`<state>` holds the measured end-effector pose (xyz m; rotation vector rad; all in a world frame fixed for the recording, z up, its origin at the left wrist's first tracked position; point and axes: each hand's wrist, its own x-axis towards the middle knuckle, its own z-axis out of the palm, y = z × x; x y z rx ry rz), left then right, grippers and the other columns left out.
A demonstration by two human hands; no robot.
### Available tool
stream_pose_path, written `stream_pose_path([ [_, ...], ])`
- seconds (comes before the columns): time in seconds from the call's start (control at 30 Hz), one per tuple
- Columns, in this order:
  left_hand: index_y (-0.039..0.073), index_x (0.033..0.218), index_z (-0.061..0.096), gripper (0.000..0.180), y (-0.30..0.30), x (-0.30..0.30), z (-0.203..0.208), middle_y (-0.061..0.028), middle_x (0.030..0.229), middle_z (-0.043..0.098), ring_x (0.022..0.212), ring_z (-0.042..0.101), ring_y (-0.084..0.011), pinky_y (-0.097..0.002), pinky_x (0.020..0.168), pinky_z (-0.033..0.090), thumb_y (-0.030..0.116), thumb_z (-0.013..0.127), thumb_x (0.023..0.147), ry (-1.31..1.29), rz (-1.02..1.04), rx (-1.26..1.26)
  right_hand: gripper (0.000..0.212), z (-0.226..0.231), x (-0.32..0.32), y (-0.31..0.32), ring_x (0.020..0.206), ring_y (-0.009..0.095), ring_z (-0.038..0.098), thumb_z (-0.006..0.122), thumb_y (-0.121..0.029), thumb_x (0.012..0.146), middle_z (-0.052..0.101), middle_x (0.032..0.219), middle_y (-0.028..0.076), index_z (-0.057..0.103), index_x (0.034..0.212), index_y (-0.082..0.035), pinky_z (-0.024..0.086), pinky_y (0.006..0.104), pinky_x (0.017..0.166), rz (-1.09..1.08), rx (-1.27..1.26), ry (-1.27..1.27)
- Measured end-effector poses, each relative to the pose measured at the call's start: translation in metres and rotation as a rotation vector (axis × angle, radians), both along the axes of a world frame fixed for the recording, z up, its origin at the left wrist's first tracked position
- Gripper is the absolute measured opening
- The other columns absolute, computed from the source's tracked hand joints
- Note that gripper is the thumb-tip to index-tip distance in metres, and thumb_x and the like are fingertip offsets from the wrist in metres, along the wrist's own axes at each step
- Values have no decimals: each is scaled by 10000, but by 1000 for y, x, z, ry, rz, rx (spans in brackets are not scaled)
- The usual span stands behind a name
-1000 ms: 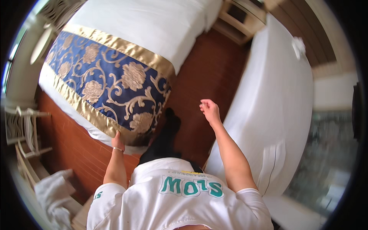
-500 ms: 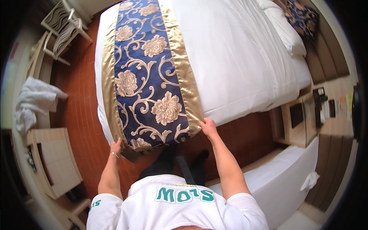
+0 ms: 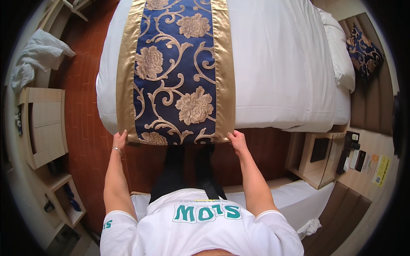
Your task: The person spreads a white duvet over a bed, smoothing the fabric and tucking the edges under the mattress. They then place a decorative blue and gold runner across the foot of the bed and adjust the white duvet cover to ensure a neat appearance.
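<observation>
A bed runner (image 3: 175,81), dark blue with beige flowers and broad gold borders, lies across the white-covered bed (image 3: 277,64). Its near end hangs at the bed's front edge. My left hand (image 3: 120,139) is closed on the runner's left gold border near the corner. On the opposite side, my right hand (image 3: 236,140) pinches the right gold border at its near corner. Between the two hands the edge is drawn fairly straight.
White pillows (image 3: 337,47) and a patterned cushion (image 3: 364,54) lie at the right end. A wooden nightstand (image 3: 314,170) stands at right. Behind me is another white bed (image 3: 282,198). Crumpled white linen (image 3: 40,55) and a wooden cabinet (image 3: 47,128) are at left. The floor (image 3: 87,115) is reddish-brown.
The runner's near end has swung from slanted to nearly straight across. My left hand has risen slightly, while my right has shifted a little right. The whole view has turned slightly.
</observation>
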<state>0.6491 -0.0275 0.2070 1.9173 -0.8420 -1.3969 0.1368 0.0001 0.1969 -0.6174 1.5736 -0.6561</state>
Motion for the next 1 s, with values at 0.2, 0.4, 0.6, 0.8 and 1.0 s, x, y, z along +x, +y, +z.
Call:
stream_pose_path([
  [0.2,4,970,574,302,-6,42,-59,-190,911,596,851,572,-293,-355,767,422,240,563,781,-753,-510,30,257,-16,6,-14,765,332,565,566,-249,723,590,792,172,585,833,-17,447,396,658,276,-4,632],
  [0.4,-59,1076,522,449,0,-60,-24,-127,934,601,822,569,-192,-309,734,452,221,652,750,-293,-592,533,335,14,-2,20,843,244,572,579,-190,734,607,883,118,551,1038,-52,455,342,738,12,93,515],
  [0.6,42,973,603,257,-34,-272,-9,-138,863,626,791,606,-223,-301,719,457,218,564,791,-125,-1182,61,269,22,-47,90,626,109,554,553,-112,754,594,749,42,558,1001,-7,455,242,583,-201,102,91],
  [0.8,29,1027,579,281,-40,-587,64,-100,870,630,774,592,-157,-268,703,462,188,568,796,105,-1358,-131,258,9,-161,182,634,120,568,550,-115,766,605,752,59,563,1003,-13,463,251,582,-183,169,130],
  [1.0,41,1209,420,479,-40,-823,18,-68,1094,533,765,569,-139,-268,620,465,127,597,773,365,-787,-112,228,28,-324,271,626,121,557,526,-89,796,602,773,65,558,1012,-26,463,247,576,-345,218,273],
])
